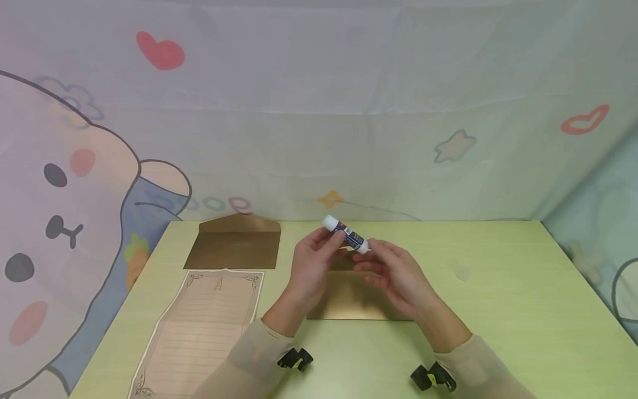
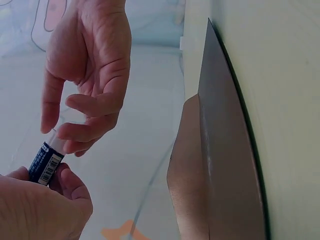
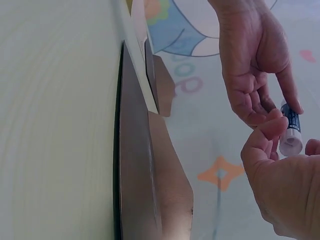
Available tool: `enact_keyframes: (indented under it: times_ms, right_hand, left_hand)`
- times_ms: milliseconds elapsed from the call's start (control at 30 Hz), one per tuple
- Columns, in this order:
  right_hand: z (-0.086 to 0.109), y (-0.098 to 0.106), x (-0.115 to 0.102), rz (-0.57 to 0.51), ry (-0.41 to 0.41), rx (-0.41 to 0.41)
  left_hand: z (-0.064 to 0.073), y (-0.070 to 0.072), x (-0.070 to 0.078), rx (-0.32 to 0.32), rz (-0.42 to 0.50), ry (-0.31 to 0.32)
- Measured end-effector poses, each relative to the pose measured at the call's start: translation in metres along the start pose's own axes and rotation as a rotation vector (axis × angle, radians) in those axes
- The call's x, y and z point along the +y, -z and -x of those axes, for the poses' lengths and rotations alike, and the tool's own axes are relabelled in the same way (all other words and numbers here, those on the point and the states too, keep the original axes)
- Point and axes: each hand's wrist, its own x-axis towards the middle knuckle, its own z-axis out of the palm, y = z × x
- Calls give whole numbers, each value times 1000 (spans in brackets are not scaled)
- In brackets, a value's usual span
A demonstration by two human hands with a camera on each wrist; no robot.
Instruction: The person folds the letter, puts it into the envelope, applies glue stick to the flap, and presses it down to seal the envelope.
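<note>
The glue stick [image 1: 351, 236] is up in my fingers, tilted, its white far end [image 1: 329, 223] pointing up and away to the left. My left hand [image 1: 311, 261] grasps it round the dark blue barrel, thumb on one side and curled fingers on the other. My right hand [image 1: 396, 271] is at the other white end [image 3: 291, 146], fingers bent about it; whether they truly pinch it or only brush it, I cannot tell.

I judge the step to be working that lower end. I'd do it best by letting the left grip stay firm and quiet while the right fingertips turn in short twists, thumb opposite forefinger, without pushing or bending the barrel. I'd watch the far end while turning, since too much glue out could break or smear, and keep my left thumb clear of it.

Below both hands lies a gold envelope [image 1: 359, 306], flap opened out away from me; I'd keep the stick above it while I adjust. Right of my right fingers sits a small pale round piece [image 1: 463, 272], too blurred to name. Beyond and left of my left fingers is another envelope [image 1: 231, 250], with a lined sheet [image 1: 199, 332] nearer me.
</note>
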Motion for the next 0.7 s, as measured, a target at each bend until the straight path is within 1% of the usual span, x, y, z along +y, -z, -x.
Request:
enact_keyframes:
  times_ms: [167, 300, 400, 600, 633, 700]
  right_hand:
    - [-1, -1, 3, 1, 18, -4]
    - [-2, -1, 5, 52, 72, 4]
    - [-2, -2, 7, 131, 139, 18]
    - [-3, 0, 13, 366, 350, 63]
    - [-4, 0, 14, 391, 380, 66]
    - [-5, 1, 15, 416, 412, 65]
  left_hand:
    - [2, 0, -2, -2, -2, 5]
    - [3, 0, -3, 8, -11, 0]
    - [4, -1, -4, 13, -8, -1]
    - [4, -1, -4, 30, -7, 6]
    - [4, -1, -4, 37, -9, 7]
    - [4, -1, -4, 45, -15, 7]
